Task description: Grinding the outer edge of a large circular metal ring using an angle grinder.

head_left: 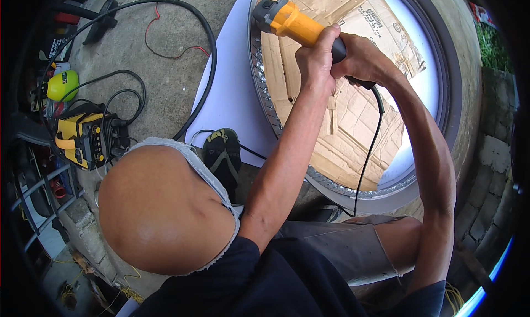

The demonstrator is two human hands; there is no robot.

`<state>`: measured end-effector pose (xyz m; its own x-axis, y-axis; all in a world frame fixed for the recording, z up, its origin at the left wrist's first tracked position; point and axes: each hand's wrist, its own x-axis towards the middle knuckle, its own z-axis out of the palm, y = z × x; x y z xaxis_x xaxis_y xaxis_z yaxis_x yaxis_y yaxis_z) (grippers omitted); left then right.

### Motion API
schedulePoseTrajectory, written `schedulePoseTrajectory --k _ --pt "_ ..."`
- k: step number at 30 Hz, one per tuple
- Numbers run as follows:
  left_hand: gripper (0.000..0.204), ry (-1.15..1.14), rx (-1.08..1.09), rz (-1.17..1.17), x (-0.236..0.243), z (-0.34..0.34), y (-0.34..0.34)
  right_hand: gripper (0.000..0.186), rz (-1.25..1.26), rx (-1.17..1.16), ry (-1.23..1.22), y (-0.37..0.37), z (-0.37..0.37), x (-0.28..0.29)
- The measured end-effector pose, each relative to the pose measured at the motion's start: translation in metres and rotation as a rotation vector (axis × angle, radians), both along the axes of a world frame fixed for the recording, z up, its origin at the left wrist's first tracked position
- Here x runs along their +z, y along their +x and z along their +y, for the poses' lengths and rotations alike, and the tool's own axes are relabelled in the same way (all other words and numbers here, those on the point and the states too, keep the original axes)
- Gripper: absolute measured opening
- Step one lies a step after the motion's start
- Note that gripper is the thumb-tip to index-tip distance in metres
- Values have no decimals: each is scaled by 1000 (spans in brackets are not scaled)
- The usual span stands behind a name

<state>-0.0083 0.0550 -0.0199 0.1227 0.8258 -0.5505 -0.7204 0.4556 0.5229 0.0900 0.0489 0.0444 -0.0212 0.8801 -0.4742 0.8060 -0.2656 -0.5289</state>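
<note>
The yellow and black power tool (301,25) is in my two hands, above the upper left edge of the big round grey ring (451,113). Its black head is over the rim there; I cannot tell if it touches. My left hand (316,60) is closed around the tool, with the thumb lying along its body. My right hand (361,59) grips the black rear part; most of its fingers are hidden, so I cannot tell how each one presses. From this end, a thin black cable (369,151) goes down to the lower edge of the ring. Brown flat cardboard (353,146) covers much of the ring's inside. A white smooth sheet (229,91) lies under the ring's left edge. Farther left, a yellow and black box-shaped machine (83,135) stands on the grey concrete floor (176,82).
</note>
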Motion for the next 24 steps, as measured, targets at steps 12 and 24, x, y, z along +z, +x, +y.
schedulePoseTrajectory --k 12,24 --pt "55 -4 -70 -29 -2 0 2 53 42 -77 -91 1 -3 14" --pt "54 -6 -31 8 -3 2 4 60 66 -55 -59 2 -1 2"
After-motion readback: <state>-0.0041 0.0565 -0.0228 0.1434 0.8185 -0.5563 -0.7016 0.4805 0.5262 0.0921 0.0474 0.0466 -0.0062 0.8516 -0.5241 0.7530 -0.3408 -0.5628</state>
